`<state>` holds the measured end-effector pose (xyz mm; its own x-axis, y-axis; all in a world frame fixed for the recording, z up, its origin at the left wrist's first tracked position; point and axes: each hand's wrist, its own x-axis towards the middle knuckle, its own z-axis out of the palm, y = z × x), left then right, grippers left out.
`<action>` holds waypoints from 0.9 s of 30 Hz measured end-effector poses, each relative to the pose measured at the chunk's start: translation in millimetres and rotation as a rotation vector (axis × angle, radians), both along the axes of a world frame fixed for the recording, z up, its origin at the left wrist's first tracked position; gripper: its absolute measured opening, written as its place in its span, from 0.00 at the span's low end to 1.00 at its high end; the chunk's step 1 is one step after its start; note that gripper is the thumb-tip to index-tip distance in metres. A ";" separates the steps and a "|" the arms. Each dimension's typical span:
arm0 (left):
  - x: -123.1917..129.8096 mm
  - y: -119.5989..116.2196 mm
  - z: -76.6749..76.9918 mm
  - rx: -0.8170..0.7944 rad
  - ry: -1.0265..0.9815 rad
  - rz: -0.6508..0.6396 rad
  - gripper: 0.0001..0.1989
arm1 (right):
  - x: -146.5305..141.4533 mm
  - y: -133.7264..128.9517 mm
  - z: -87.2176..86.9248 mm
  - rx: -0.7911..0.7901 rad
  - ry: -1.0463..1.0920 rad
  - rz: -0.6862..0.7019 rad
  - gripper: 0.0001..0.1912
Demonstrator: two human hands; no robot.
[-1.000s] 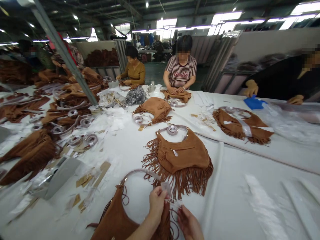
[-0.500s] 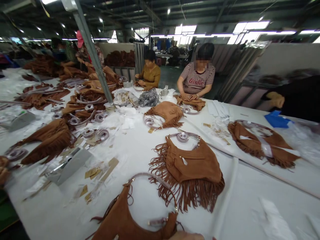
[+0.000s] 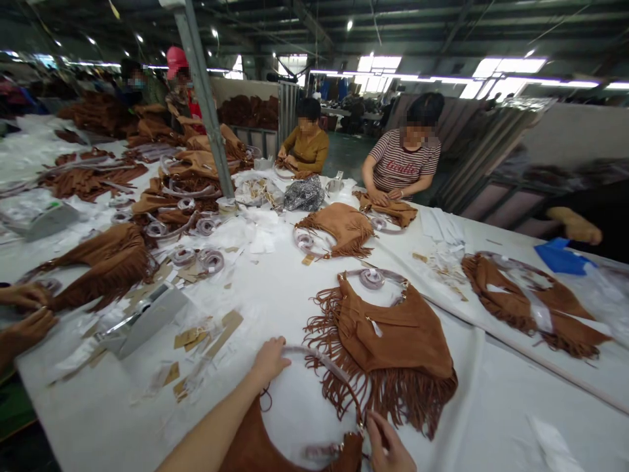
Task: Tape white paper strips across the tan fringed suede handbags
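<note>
A brown suede bag [image 3: 246, 432] with a wrapped, arched handle lies at the bottom edge, partly cut off. My left hand [image 3: 271, 359] is closed around the left end of that handle. At the handle's right end, by the metal fitting, my right hand [image 3: 386, 440] has its thumb and fingers close together on the strap or a cord; exactly what it pinches is too small to make out. Just beyond lies another fringed brown bag [image 3: 398, 321], flat, with a coiled strap at its top.
A grey metal dispenser [image 3: 147, 321] and tan tags [image 3: 191, 337] lie left on the white table [image 3: 255, 295]. A co-worker's hands [image 3: 29, 321] touch a bag at far left. Two people work across the table. A grey post [image 3: 209, 98] stands behind. More fringed bags lie right.
My left hand has come into view onto the handle's left end. My right hand has moved up to the right fitting. A co-worker's hands have appeared at left; the view has shifted slightly.
</note>
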<state>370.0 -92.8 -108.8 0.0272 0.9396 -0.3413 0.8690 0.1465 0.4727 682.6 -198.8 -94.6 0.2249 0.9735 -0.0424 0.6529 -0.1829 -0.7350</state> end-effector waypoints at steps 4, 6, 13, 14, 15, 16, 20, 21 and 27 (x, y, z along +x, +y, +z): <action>7.3 6.9 5.1 -0.004 -0.071 -0.168 0.06 | -50.3 58.1 31.7 0.204 -0.173 0.420 0.22; 7.6 5.1 12.9 0.013 -0.131 -0.261 0.06 | -76.5 84.5 47.7 0.228 -0.281 0.621 0.25; -1.1 5.0 25.3 0.026 -0.181 -0.351 0.07 | -120.8 140.2 43.5 -0.118 -0.159 0.843 0.17; -1.9 6.9 22.5 0.020 -0.181 -0.341 0.07 | -117.0 140.5 34.7 -0.128 -0.136 0.821 0.14; -2.3 9.0 18.7 0.011 -0.185 -0.330 0.07 | -110.8 138.5 24.9 -0.143 -0.112 0.794 0.12; -2.4 11.1 14.1 0.000 -0.192 -0.320 0.06 | -102.7 134.3 14.5 -0.160 -0.090 0.761 0.13; -1.2 17.6 -7.3 -0.056 -0.240 -0.267 0.04 | -59.0 103.0 -23.3 -0.233 -0.026 0.568 0.23; -1.0 18.8 -12.4 -0.068 -0.255 -0.249 0.04 | -48.1 94.5 -30.4 -0.248 -0.012 0.514 0.24; 4.5 27.8 -32.4 -0.147 -0.363 -0.161 0.07 | -11.5 68.4 -47.9 -0.337 0.119 0.300 0.33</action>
<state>374.4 -65.0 -141.2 0.3130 0.8555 -0.4124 0.6673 0.1109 0.7365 671.1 -130.4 -142.5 -0.0903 0.9222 -0.3759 0.6280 -0.2403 -0.7402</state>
